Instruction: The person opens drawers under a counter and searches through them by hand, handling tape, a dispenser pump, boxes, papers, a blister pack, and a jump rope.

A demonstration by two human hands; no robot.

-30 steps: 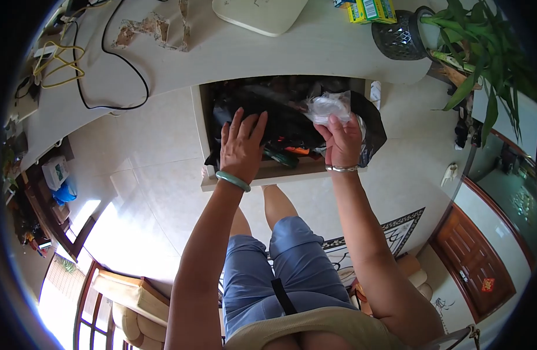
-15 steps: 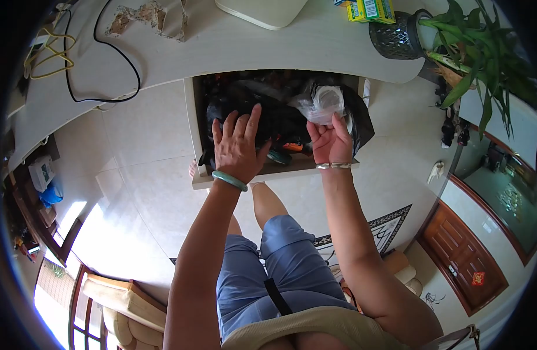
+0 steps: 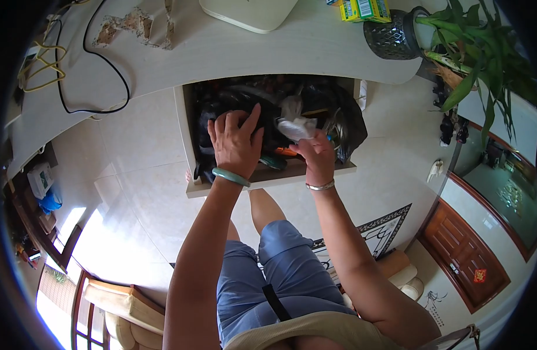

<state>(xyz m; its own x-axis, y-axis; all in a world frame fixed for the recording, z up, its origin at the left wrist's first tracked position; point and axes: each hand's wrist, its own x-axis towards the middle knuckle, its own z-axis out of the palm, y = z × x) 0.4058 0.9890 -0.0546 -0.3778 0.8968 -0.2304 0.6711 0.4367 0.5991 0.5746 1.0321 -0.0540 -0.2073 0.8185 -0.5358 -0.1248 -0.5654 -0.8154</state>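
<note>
Nearer the drawer's front edge point(image 3: 280, 177) than before, the right hand point(image 3: 320, 156) is pinching a clear packet point(image 3: 295, 128), left hand point(image 3: 236, 146) staying half-open.

The right hand point(image 3: 316, 156) is now nearer the front of the drawer point(image 3: 274, 177), bringing the clear plastic packet point(image 3: 297, 127) lower and further left than before; the packet tilts where its round white end faced up. Beside it, a yellowish strip point(image 3: 315, 112) has come into sight. The left hand point(image 3: 236, 146) bends its middle fingers more.
</note>
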